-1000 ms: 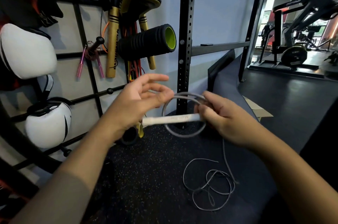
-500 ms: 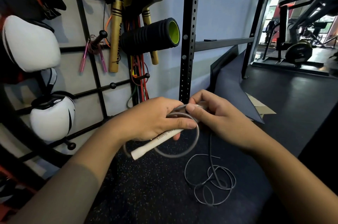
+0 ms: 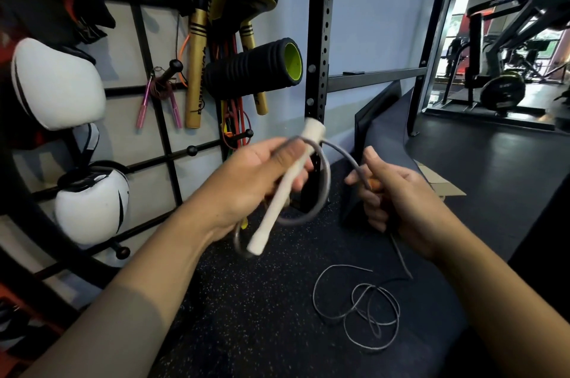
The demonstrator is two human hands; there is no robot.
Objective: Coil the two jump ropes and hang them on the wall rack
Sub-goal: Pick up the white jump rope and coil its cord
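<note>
On the far left the wall rack [image 3: 172,158] already carries white boxing gloves [image 3: 58,81], a pink-handled jump rope [image 3: 160,100] hung on a peg, gold sticks [image 3: 194,69] and a black foam roller [image 3: 253,69], so free pegs are few; the bare knobbed one [image 3: 192,150] just under the pink rope looks to me the likeliest spot. My left hand [image 3: 256,183] is curled round the white handle [image 3: 290,189] of the grey jump rope [image 3: 311,192], pinning a couple of finished loops against it, the handle tilted with its top toward the black upright post [image 3: 319,38]. From there the cord arcs across to my right hand [image 3: 398,192], which pinches it between thumb and fingers and feeds it on. The rest trails down to a loose tangle on the floor [image 3: 277,331] below my right wrist (the second handle I cannot make out). The cord seems light, thin and springy, so I judge it will want to uncoil unless I keep the loops clamped at the handle, the only stiff place to grip. The slack may knot as it lifts. A dark mat [image 3: 388,118] leans against the wall on the right, clear of my reach to the rack
</note>
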